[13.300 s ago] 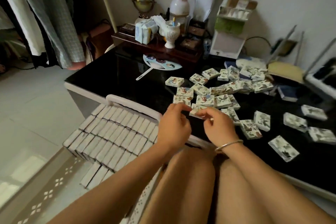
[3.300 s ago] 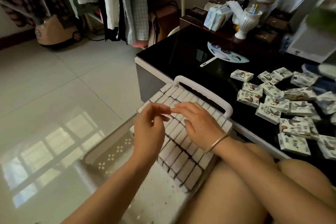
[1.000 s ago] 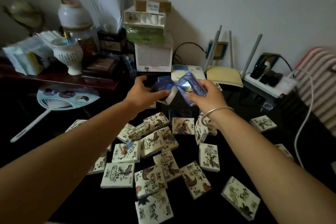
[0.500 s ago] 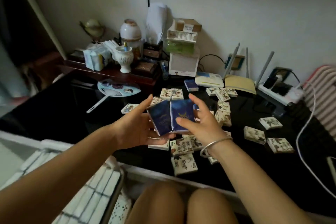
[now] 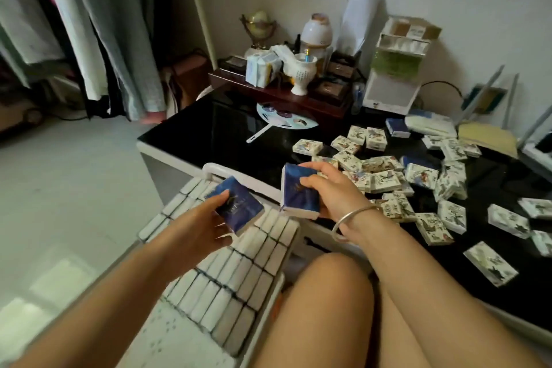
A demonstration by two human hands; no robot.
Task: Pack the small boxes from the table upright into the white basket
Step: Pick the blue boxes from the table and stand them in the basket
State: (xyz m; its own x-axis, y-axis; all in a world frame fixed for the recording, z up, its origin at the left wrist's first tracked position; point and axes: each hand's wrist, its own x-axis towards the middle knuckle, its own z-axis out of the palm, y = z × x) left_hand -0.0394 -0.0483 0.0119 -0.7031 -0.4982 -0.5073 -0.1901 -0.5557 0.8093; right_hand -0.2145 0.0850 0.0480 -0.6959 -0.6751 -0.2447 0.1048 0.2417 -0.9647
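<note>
L hand (image 5: 197,225) grips a blue box (image 5: 240,206), thumb on top, fingers under; the box is tilted and held just over the packed rows. R hand (image 5: 331,193) grips a 2nd blue box (image 5: 297,193), thumb on its face, box near upright. Hands are apart, one box each, and the boxes are close but not touching. Silver bangle (image 5: 354,218) on R wrist.

Below both hands is the white basket (image 5: 236,175), its handle bar just beyond the L-hand box. Inside, packed boxes (image 5: 227,275) stand on edge in tight rows. The basket's near end shows a bare dotted white surface.

Right of the R hand and beyond is the black table (image 5: 215,131) w/ loose boxes (image 5: 385,181), white w/ prints, lying flat, scattered, some overlapping.

Farther past the hands a hand fan (image 5: 286,118) lies flat on the table, w/ a white cup (image 5: 300,75) behind it. Left of the L hand: pale floor (image 5: 74,188) and hanging clothes (image 5: 119,24). Bare knees (image 5: 328,302) sit under the R forearm.
</note>
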